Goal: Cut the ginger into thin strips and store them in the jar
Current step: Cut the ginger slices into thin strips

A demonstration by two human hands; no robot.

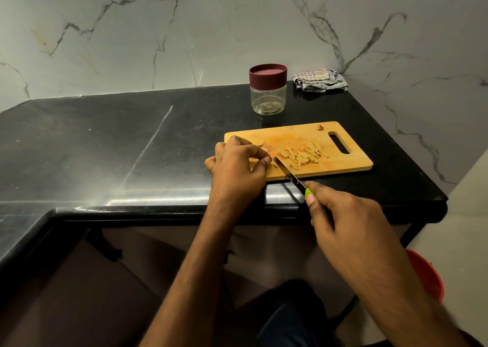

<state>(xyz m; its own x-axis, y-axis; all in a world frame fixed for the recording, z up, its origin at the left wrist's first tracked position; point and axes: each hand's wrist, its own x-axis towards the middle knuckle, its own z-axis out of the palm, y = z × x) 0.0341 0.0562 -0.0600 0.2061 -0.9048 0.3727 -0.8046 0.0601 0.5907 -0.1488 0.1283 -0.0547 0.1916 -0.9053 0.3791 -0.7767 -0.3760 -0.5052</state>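
Note:
A wooden cutting board (351,165) lies on the black counter. A pile of pale ginger strips (303,154) covers its middle. My left hand (237,167) rests on the board's left end, fingertips pinched on a ginger piece that is mostly hidden; a slice (260,142) peeks out behind the fingers. My right hand (340,212) grips a knife by its green handle (308,193); the dark blade (286,171) points up-left, tip on the board beside my left fingertips. A small ginger scrap (320,127) lies at the board's far edge. The clear jar (268,98) with a maroon lid stands behind the board, lid on.
A crumpled striped cloth (320,80) lies in the back right corner against the marble wall. The counter (105,148) runs left and wraps round toward me. An orange bucket (427,275) sits on the floor at right, below the counter's right edge.

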